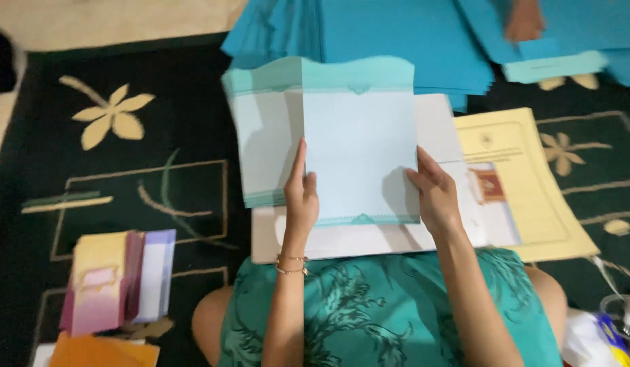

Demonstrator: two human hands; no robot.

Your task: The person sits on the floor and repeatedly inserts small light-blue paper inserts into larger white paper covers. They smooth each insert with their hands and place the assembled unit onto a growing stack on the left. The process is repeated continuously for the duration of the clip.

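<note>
- Two hands pinch one pale blue card point(359, 153): left hand point(301, 200) on its left edge, right hand point(434, 194) on its right.
- Card upright, long axis pointing away from the person, above a white board point(369, 238) on the lap.
- Card stack point(264, 149) just left, nearer the left hand.

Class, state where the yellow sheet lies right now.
In the head view, the yellow sheet lies on the dark carpet, right of the right hand.

packages: blurred white-blue-yellow packet point(600, 336), perhaps plastic | bottom right corner | labels, signs, screens: none
</note>
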